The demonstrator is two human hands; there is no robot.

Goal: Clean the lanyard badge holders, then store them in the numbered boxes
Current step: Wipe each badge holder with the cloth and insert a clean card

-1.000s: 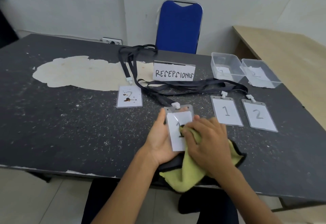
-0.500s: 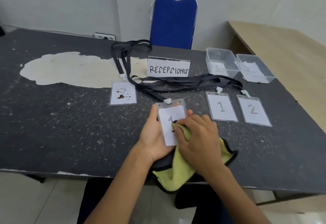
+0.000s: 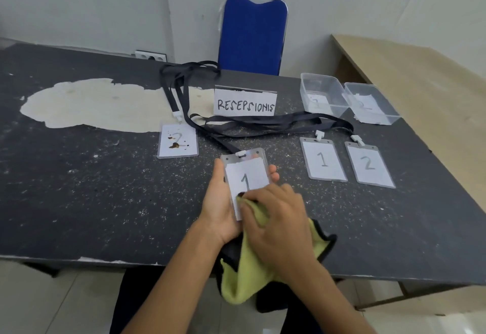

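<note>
Left hand [image 3: 223, 202] cradles the badge "1" [image 3: 246, 175] from beneath, thumb along its left edge, fingers [image 3: 273, 173] curling up past the right edge: holding it just above the dark surface [image 3: 79, 189], near the front. The holder's long axis runs away from the person, clip end [image 3: 241, 153] pointing to the far side, tilted a touch left. It is a clear, glossy plastic sleeve, rectangular, with a white paper insert and a handwritten "1".

Right hand [image 3: 278, 225] presses a yellow-green cloth [image 3: 249, 268] onto the lower part of the badge, fingers bunched tight on the fabric; a dark smudge shows right at the cloth's tip. The cloth is fuzzy, with a black trim, and hangs over the surface's front edge.

Left of that lies the stained badge [image 3: 177, 144], marked "2" with brown spatters (flat, long axis also running away). To the right, two clean ones lie side by side: the clean "1" [image 3: 324, 161] and the clean "2" [image 3: 369, 165], white clips at their far ends. Black fabric lanyards [image 3: 263, 123] trail across the middle.

A folded card [image 3: 245, 103] reads "RESEPSIONIS". At far right, two clear plastic boxes [image 3: 349, 102] touch each other, with paper labels inside; the numbers are too blurred to read. The surface is speckled, its coating peeled to a pale patch [image 3: 92, 104]. A blue chair [image 3: 252, 36] stands behind.
</note>
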